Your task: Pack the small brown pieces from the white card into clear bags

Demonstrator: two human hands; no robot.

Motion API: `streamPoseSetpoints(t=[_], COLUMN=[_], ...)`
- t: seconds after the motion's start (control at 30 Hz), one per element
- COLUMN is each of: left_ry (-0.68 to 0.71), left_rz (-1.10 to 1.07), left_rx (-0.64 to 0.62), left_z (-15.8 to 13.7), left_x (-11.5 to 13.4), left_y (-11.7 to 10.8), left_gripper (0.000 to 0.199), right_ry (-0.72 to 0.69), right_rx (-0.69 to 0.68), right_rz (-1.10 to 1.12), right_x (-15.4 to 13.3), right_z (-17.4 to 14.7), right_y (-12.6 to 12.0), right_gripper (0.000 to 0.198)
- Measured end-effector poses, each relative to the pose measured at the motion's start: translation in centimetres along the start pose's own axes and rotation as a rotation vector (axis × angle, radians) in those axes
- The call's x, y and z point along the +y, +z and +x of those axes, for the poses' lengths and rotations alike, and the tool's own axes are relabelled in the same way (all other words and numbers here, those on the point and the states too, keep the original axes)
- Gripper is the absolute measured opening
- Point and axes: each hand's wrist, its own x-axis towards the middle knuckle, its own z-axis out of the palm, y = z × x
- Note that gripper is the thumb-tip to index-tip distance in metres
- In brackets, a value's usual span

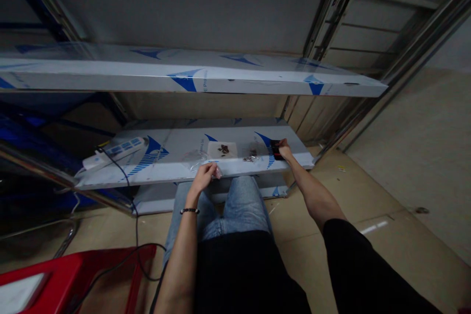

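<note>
My left hand is closed at the front edge of the shelf, its fingers pinched on a small pinkish plastic bag. Crumpled clear plastic lies just behind that hand. Farther right, my right hand has its fingers closed at the edge of a flat black packet with faint red marks; its exact kind is too dark to tell. Between the hands lies a white sheet bearing a small heap of dark brown pieces. Small shiny metal pieces lie right of the sheet.
A film-covered upper shelf spans above the lower shelf. On the left stands a white power strip with a black cable hanging down. A red stool is at the lower left. My knees touch the shelf front.
</note>
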Motion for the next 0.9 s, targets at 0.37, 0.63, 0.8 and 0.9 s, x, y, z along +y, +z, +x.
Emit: streamPoseSetpoints(t=[0.37,0.63,0.8,0.9], left_ry=[-0.006,0.036,0.059,0.055], left_rz=[-0.054,-0.042,-0.018,-0.006], left_rx=[0.023,0.023,0.046,0.074], left_z=[0.0,-0.2,-0.3,0.0], left_x=[0.4,1.2,1.0,0.5], left_y=[0.4,0.2,0.1,-0.1], left_gripper=[0.038,0.035,0.040,0.044], right_ry=[-0.032,-0.284,-0.352,-0.290], right_rx=[0.158,0.347,0.115,-0.181], right_rz=[0.117,0.219,0.404,0.453], right_x=[-2.6,-13.6,-21.8,-24.0], right_z=[-1.1,-5.3,-10.5,-14.7], right_y=[-1.1,2.1,7.5,11.0], right_gripper=[0.012,0.026,0.019,0.014])
